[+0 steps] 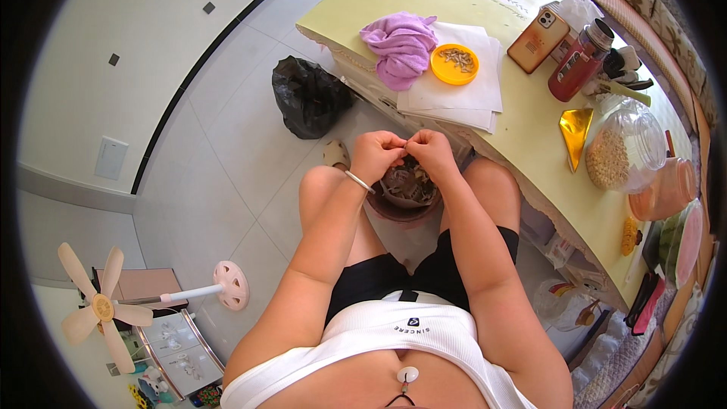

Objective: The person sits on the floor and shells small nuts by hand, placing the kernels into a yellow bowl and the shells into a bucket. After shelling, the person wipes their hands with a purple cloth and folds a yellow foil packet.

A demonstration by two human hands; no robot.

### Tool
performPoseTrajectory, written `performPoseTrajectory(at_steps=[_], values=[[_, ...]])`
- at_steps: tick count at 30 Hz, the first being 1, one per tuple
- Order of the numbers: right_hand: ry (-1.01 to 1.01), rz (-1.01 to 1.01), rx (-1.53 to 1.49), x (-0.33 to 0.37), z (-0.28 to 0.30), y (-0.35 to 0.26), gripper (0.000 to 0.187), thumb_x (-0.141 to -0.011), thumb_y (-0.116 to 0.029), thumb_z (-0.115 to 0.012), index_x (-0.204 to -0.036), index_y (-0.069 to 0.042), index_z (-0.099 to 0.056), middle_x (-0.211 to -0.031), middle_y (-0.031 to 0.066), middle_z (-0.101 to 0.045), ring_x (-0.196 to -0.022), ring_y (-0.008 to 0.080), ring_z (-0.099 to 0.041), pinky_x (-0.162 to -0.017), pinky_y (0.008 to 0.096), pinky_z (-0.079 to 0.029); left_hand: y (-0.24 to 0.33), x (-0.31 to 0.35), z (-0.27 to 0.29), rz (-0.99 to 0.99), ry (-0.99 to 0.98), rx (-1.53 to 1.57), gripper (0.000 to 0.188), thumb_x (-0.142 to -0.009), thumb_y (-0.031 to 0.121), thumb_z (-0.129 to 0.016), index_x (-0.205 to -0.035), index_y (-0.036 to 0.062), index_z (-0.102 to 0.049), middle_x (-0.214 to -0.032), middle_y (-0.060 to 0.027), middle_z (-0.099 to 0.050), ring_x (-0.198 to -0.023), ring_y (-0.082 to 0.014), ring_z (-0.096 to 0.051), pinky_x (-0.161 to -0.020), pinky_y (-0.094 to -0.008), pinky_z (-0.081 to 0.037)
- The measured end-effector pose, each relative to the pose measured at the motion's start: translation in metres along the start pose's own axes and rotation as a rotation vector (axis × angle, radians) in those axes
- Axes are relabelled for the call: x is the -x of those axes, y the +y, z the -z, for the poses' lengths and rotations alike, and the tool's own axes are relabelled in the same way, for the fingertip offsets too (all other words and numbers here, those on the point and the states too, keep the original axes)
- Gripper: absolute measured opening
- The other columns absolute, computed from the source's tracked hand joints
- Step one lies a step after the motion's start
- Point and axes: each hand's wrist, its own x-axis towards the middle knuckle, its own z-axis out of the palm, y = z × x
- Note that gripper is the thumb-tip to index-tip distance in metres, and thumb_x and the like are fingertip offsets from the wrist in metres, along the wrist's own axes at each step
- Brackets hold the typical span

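Observation:
Over a round reddish bin (pixel 405 216) between my knees, my left hand (pixel 376 155) and my right hand (pixel 432 155) meet fingertip to fingertip. Both are closed in a pinch. Whatever lies between the fingertips is too small to make out. Brownish scraps (pixel 409 183) lie inside the bin, directly below my hands. Beyond them on the table, a shallow yellow dish (pixel 435 74) holds a small heap of thin, pale brown pieces (pixel 457 59). It rests on a stack of white paper (pixel 447 111), beside a crumpled purple cloth (pixel 400 47).
A black plastic bag (pixel 307 98) stands on the floor, left of the table (pixel 341 19). On the table's right are a phone (pixel 539 40), a red bottle (pixel 575 68), a gold wrapper (pixel 575 135) and a clear jar (pixel 610 153) of pale grains. A fan (pixel 102 307) stands lower left.

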Motion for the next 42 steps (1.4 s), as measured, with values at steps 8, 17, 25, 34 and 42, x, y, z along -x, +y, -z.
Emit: performPoseTrajectory(at_steps=[8,17,25,34,42], values=[[0.107,0.071,0.032,-0.005,-0.004,0.009,0.010,-0.071,-0.008,-0.066,-0.071,0.001,-0.063,-0.064,0.0043,-0.063,-0.060,0.0092,-0.055,-0.056,0.0256,-0.044,-0.005,-0.007,-0.002,0.122,0.078,0.182,0.006,-0.084,0.002,-0.064,-0.089,-0.0018,-0.066,-0.076,-0.0076,-0.067,-0.056,-0.0097,-0.060,-0.053,-0.0202,-0.050],[0.157,0.172,0.291,-0.001,0.001,0.013,0.011,-0.070,-0.007,-0.067,-0.076,0.002,-0.065,-0.065,0.0067,-0.064,-0.059,0.0130,-0.057,-0.058,0.0284,-0.047,-0.014,-0.009,0.000,-0.193,0.146,-0.385,0.007,-0.081,0.007,-0.065,-0.082,0.0011,-0.066,-0.065,-0.0084,-0.064,-0.054,-0.0170,-0.059,-0.053,-0.0306,-0.046],[0.134,0.142,0.120,-0.004,-0.001,0.009,0.009,-0.076,-0.006,-0.068,-0.078,0.002,-0.065,-0.067,0.0075,-0.064,-0.060,0.0121,-0.058,-0.057,0.0277,-0.047,0.002,0.000,-0.007,-0.443,0.128,-0.676,0.010,-0.076,0.009,-0.066,-0.083,0.0014,-0.068,-0.074,-0.0158,-0.064,-0.067,-0.0304,-0.062,-0.063,-0.0357,-0.048],[0.299,0.254,-0.210,0.016,0.006,-0.048,0.007,-0.086,-0.005,-0.061,-0.086,0.002,-0.060,-0.071,0.0048,-0.064,-0.055,0.0076,-0.055,-0.051,0.0213,-0.045,-0.010,-0.005,-0.008,-0.351,0.064,-0.795,0.012,-0.074,0.016,-0.071,-0.079,0.0051,-0.070,-0.075,-0.0136,-0.059,-0.074,-0.0318,-0.059,-0.068,-0.0403,-0.047],[0.482,0.427,0.275,-0.034,0.052,-0.131,0.023,-0.082,-0.011,-0.065,-0.103,0.000,-0.064,-0.080,0.0110,-0.066,-0.065,0.0187,-0.063,-0.061,0.0303,-0.049,-0.018,-0.016,-0.012,-0.345,-0.043,-0.782,0.015,-0.073,0.018,-0.073,-0.081,0.0049,-0.070,-0.075,-0.0141,-0.061,-0.073,-0.0310,-0.059,-0.068,-0.0384,-0.048]])
